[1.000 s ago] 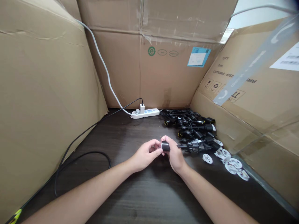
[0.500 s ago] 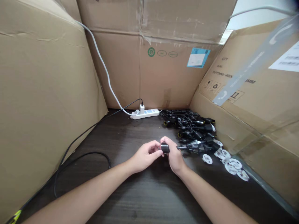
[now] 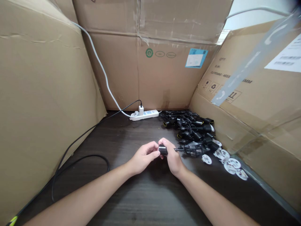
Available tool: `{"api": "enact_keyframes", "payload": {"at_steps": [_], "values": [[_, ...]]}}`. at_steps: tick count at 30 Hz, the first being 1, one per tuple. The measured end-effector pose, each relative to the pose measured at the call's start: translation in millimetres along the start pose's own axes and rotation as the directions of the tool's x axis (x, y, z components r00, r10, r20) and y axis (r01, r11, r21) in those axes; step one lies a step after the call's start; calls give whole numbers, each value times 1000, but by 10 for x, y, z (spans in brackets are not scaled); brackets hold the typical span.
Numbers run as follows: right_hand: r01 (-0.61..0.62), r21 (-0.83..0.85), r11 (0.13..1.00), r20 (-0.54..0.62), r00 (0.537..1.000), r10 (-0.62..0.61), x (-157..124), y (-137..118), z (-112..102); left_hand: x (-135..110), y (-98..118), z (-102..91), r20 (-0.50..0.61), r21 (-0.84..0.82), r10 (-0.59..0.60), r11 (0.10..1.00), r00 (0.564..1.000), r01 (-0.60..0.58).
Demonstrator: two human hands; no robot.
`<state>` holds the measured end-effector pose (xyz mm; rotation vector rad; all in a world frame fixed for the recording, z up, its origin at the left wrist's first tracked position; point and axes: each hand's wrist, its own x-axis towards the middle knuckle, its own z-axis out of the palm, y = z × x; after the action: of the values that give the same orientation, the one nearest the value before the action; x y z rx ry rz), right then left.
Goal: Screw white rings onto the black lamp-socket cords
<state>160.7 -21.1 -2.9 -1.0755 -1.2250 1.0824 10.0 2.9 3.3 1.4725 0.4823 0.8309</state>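
Black cup (image 3: 163, 149): was held on its side over the middle of the table (image 3: 145, 197); a thin rod (image 3: 179, 149) ran from the right hand (image 3: 172, 160) toward a lantern (image 3: 195, 148).
Right-hand grip: was curled firmly round the cup.
Left hand (image 3: 142, 157): had its fingertips drawn together at the cup's left end; whether they pinched a small part could not be told.
Last second: hands and cup had kept their pose while the view slid slightly, so work at that end seemed unfinished.
Far right corner: carried a black pile (image 3: 196, 127), near the right hand.
Right edge: had white discs (image 3: 234, 163) strewn beside it.
Far edge: bore a power strip (image 3: 149, 115) by the cardboard wall (image 3: 162, 84).
Widest room: lay leftward, up to the looped black cable (image 3: 92, 155); rightward, pile and discs left less.
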Motion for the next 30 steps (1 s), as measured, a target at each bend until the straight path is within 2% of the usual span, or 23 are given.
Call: {"api": "enact_keyframes", "payload": {"at_steps": [6,14,21,23,25,27,28,29,30], "values": [[4,24,1000,-13,1000,-4,3,-2,-16,15,-22,3,-6,104,22,994,1000,-21],[-64,112,992,-12,998,66,36,44,-8,59,-5,-28,-17,5,-66,998,998,66],[-62,92,994,-10,998,63,29,85,-29,65,-29,-29,-8,26,-85,996,996,85],[-60,79,995,-9,998,61,31,88,-40,94,-23,-59,-4,72,-94,993,996,94],[-50,70,996,-23,998,52,40,86,-49,85,37,-72,-31,204,-100,973,995,104],[-38,79,996,-55,998,43,54,78,-50,-21,157,-18,-100,423,-92,897,991,126],[-36,89,995,-74,996,43,61,72,-48,-124,231,44,-89,474,-110,870,990,140],[-39,99,994,-86,995,48,65,64,-43,-261,305,127,-52,433,-132,890,990,141],[-48,105,993,-92,994,58,68,56,-37,-425,374,227,-92,298,-91,948,992,115]]}}
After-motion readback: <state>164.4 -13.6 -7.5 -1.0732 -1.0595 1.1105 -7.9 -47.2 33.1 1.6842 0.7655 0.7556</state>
